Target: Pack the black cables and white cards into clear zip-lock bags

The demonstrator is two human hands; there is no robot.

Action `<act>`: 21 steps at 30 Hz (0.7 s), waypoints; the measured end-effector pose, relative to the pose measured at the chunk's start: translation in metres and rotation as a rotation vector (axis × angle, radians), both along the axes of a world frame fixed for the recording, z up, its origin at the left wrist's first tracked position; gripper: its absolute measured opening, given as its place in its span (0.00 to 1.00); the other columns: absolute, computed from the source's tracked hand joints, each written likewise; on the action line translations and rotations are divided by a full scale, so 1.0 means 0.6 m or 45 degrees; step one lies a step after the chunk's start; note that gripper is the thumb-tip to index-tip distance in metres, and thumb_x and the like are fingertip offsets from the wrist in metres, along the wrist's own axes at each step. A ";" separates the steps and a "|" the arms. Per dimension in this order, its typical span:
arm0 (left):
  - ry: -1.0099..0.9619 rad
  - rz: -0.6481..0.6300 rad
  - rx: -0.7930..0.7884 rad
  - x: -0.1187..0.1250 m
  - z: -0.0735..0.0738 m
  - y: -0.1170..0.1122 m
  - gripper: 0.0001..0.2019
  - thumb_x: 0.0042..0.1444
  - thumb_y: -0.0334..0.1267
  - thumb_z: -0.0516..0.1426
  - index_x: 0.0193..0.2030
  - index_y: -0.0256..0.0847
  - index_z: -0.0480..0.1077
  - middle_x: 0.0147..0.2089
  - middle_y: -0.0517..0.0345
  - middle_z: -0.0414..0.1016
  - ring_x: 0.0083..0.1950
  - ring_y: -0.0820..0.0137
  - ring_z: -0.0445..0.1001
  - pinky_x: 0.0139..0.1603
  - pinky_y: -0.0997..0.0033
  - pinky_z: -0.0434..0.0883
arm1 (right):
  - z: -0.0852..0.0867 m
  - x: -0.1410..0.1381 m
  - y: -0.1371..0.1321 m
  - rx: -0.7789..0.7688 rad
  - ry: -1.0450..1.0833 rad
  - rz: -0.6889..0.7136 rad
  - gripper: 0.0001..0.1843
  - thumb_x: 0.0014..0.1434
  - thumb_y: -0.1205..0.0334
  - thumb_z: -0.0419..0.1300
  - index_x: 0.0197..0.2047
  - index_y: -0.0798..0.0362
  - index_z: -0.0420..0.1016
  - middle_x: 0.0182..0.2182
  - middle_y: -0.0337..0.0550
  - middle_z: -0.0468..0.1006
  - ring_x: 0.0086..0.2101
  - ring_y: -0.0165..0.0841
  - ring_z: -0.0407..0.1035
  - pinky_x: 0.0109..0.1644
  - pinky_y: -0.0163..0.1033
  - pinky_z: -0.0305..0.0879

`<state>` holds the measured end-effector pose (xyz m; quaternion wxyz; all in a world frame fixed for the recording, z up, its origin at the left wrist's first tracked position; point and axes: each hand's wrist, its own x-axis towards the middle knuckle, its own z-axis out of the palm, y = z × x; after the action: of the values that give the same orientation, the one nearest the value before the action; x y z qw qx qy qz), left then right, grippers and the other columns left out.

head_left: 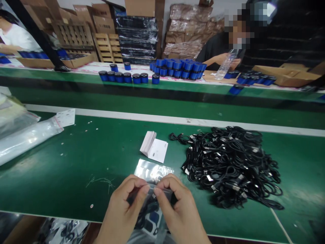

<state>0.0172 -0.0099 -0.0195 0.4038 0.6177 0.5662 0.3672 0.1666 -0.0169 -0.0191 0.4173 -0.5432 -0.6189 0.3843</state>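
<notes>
My left hand and my right hand pinch the mouth of a silvery plastic bag between thumbs and fingers, close to the table's near edge. Below my fingers, the bag holds a coiled black cable and a white printed card. My fingers hide the bag's opening. Just beyond the bag lies a small stack of white cards. To the right of my right hand sits a large tangled heap of black USB cables, not touching my hands.
The green work table holds plastic bags at left. Beyond a white strip, a second green bench carries blue-and-black jars. A co-worker's hands hold a plastic bottle there. Cardboard boxes and wooden pallets stand behind.
</notes>
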 end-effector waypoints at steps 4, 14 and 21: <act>-0.022 -0.122 -0.087 -0.009 0.006 0.005 0.08 0.58 0.40 0.55 0.31 0.44 0.73 0.30 0.62 0.72 0.31 0.72 0.71 0.31 0.79 0.67 | 0.002 0.002 0.002 -0.037 0.070 0.036 0.08 0.59 0.66 0.54 0.29 0.52 0.70 0.27 0.37 0.71 0.30 0.31 0.67 0.35 0.33 0.60; -0.205 -0.070 -0.220 -0.003 0.008 0.007 0.10 0.57 0.42 0.55 0.28 0.41 0.72 0.29 0.62 0.69 0.30 0.72 0.69 0.31 0.77 0.65 | 0.010 0.007 -0.002 -0.001 0.108 0.022 0.12 0.62 0.63 0.52 0.25 0.52 0.63 0.23 0.36 0.66 0.27 0.30 0.64 0.31 0.34 0.59; -0.290 0.229 -0.219 -0.069 0.012 0.021 0.15 0.51 0.52 0.59 0.27 0.42 0.71 0.28 0.62 0.71 0.29 0.73 0.69 0.29 0.80 0.66 | 0.004 0.016 -0.021 0.016 -0.165 0.138 0.17 0.60 0.65 0.55 0.54 0.51 0.65 0.48 0.48 0.75 0.48 0.39 0.69 0.51 0.43 0.65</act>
<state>-0.0244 0.0025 -0.0121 0.4822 0.4821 0.5990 0.4198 0.1763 -0.0295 -0.0169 0.3583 -0.5302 -0.6754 0.3665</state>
